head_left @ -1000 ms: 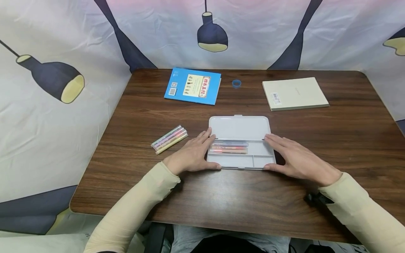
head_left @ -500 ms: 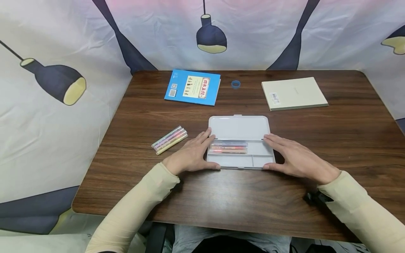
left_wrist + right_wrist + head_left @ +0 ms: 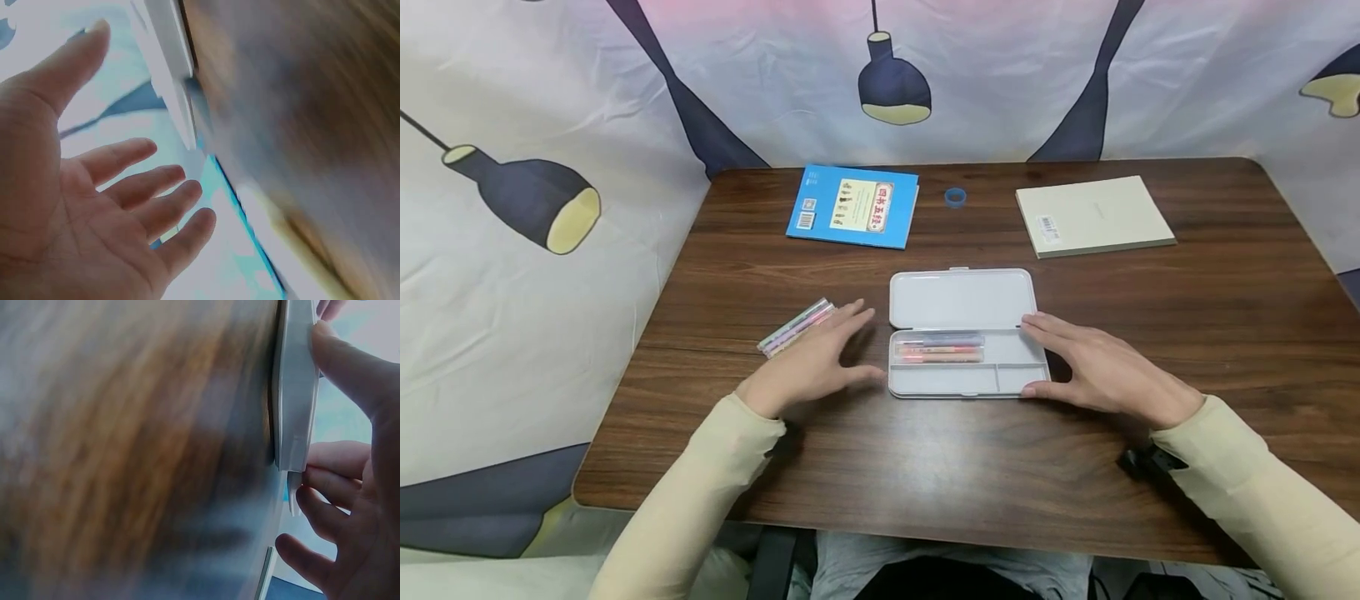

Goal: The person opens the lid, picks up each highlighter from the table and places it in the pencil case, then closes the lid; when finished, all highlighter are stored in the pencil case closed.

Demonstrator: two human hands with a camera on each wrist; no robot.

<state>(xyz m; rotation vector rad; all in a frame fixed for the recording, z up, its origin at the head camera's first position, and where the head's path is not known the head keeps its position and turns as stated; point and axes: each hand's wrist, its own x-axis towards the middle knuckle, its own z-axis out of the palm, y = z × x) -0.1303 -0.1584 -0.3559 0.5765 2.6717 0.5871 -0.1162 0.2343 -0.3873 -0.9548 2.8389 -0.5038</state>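
Note:
A white plastic pencil case lies unfolded on the table, its lid tipped back. Several capped pens rest in its long rear compartment; the front compartments hold nothing. My right hand holds the case's right side, thumb at the front corner and fingers by the hinge. In the right wrist view, thumb and fingertips meet the case's edge. My left hand is apart from the case, fingers spread, above a bundle of pastel pens that it partly hides. Its palm has nothing in it.
Toward the back of the brown wooden table lie a blue book, a blue tape ring and a pale notebook. A printed cloth hangs behind the table.
My left hand has let go of the case's left side and moved left over the loose pens. The right hand stays at the case, which stays in place.

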